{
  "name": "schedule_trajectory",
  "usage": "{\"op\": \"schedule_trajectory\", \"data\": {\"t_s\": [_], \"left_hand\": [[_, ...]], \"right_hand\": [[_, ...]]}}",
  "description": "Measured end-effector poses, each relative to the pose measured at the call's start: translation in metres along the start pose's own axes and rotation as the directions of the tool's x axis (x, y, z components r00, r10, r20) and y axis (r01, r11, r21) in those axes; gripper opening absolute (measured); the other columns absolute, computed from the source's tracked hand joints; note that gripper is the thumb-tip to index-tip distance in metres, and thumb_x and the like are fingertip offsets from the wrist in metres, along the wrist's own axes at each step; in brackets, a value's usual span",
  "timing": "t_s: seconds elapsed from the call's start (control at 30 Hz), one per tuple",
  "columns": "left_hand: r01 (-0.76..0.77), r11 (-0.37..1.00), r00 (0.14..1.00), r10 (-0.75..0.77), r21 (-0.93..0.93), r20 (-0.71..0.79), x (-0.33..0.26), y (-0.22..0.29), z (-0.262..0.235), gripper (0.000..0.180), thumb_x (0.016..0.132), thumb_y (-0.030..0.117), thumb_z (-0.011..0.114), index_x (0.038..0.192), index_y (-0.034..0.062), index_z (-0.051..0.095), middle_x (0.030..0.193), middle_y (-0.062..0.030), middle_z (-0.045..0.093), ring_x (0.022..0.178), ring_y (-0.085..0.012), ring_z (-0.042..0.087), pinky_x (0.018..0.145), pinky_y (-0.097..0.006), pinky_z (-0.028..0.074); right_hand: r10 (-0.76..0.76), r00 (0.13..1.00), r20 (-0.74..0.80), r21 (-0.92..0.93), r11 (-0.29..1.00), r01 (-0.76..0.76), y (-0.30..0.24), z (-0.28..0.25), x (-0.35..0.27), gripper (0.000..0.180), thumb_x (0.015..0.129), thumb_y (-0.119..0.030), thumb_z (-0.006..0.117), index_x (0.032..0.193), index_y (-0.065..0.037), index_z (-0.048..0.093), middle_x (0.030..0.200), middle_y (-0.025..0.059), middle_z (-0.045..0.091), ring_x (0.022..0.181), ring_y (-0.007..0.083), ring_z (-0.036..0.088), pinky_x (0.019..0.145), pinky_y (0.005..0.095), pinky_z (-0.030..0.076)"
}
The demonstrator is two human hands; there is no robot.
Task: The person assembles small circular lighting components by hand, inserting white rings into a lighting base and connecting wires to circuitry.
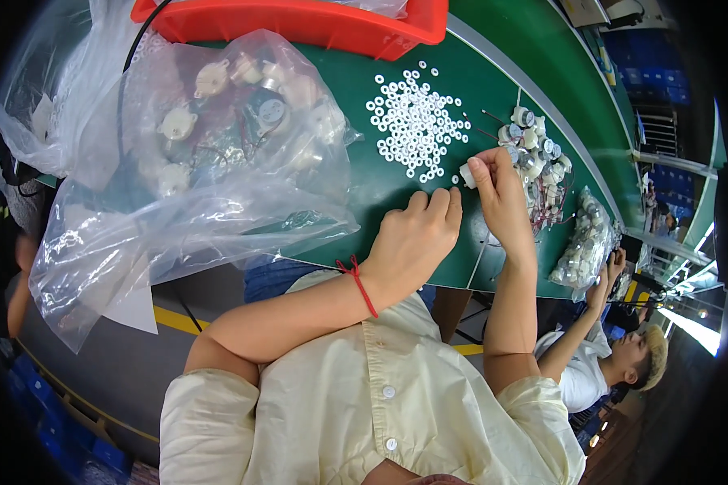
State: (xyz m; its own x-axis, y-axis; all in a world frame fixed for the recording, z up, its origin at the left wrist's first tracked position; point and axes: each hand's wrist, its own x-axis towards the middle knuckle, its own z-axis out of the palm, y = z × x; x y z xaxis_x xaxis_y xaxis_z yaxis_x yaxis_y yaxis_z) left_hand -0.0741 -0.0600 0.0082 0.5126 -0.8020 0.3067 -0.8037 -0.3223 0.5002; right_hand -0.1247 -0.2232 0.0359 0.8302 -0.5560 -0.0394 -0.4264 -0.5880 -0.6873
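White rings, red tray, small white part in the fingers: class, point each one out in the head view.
White rings [416,121], head view: middle of the pile.
Red tray [315,24], head view: its near wall.
Small white part [467,175], head view: its visible end.

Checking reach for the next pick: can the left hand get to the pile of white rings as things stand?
Probably yes. The left hand rests on the green table just short of the white rings, with only bare surface between them. The right hand, pinching a small white part, sits off to the side.

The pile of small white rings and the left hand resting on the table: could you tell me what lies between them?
In the head view, only bare green table separates the white rings from the left hand; the right hand holds a small white part just beside that stretch.
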Motion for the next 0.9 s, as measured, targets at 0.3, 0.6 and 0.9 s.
{"op": "schedule_trajectory", "data": {"t_s": [0.3,0.6,0.9], "left_hand": [[-0.019,0.999,0.999,0.019,-0.031,-0.026,-0.002,-0.003,-0.002,0.043,0.071,0.007,0.063,0.113,0.0005,0.067,0.08,-0.002,0.051,0.069,-0.0125,0.055,0.049,-0.023,0.047],[-0.018,0.999,0.999,0.016,-0.045,-0.037,-0.003,-0.005,0.0,0.04,0.07,0.007,0.063,0.109,-0.0009,0.067,0.08,-0.0023,0.051,0.069,-0.013,0.055,0.048,-0.024,0.047],[-0.027,0.998,0.999,0.025,-0.058,-0.039,-0.006,-0.007,0.004,0.037,0.071,0.008,0.063,0.107,-0.0017,0.066,0.08,-0.0025,0.051,0.069,-0.0134,0.054,0.048,-0.023,0.047]], "right_hand": [[-0.106,0.981,0.16,-0.007,0.994,0.109,0.005,-0.003,0.001,0.018,0.101,-0.017,0.052,0.105,0.0,0.049,0.083,0.0116,0.057,0.073,0.0203,0.053,0.068,0.0319,0.045],[-0.114,0.979,0.171,-0.093,0.987,0.131,0.006,0.0,-0.003,0.02,0.102,-0.016,0.048,0.113,0.0,0.044,0.094,0.0148,0.056,0.083,0.0256,0.056,0.076,0.0347,0.047],[-0.141,0.968,0.205,-0.093,0.982,0.163,0.009,-0.001,-0.005,0.022,0.103,-0.018,0.048,0.114,0.0,0.043,0.097,0.0136,0.054,0.084,0.023,0.054,0.078,0.0327,0.046]]}}
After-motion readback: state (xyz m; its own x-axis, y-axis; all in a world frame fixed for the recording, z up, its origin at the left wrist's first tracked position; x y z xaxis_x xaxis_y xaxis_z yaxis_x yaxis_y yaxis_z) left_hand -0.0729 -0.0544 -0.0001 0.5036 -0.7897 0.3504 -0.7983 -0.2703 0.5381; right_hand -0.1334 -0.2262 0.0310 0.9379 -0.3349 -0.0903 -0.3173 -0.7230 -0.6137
